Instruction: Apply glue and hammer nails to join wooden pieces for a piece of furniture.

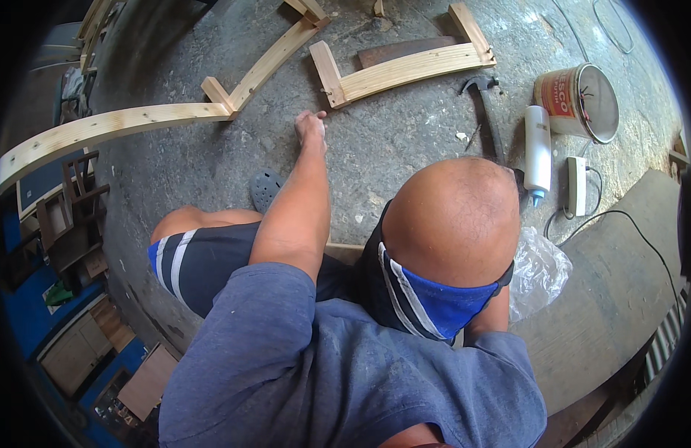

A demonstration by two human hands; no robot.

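My left hand (311, 127) is stretched forward over the concrete floor with its fingers curled; what they hold, if anything, is too small to make out. Just beyond it lies a U-shaped pale wooden frame (413, 72), a long rail with a short block standing off each end. Dark screws or nails poke from its corners. To the left, a longer curved wooden frame (129, 123) runs toward the rim, with short crosspieces joined to it. Behind my raised knee my right hand is hidden; only a bit of that forearm shows.
A claw hammer (486, 112) lies beyond my knee. Right of it are a white glue bottle (537, 145), an open tin (598, 104) on its side, a white power strip (577, 187) with cord, a plastic bag (539, 270) and a board (614, 291). A grey clog (266, 190) shows beside my left forearm.
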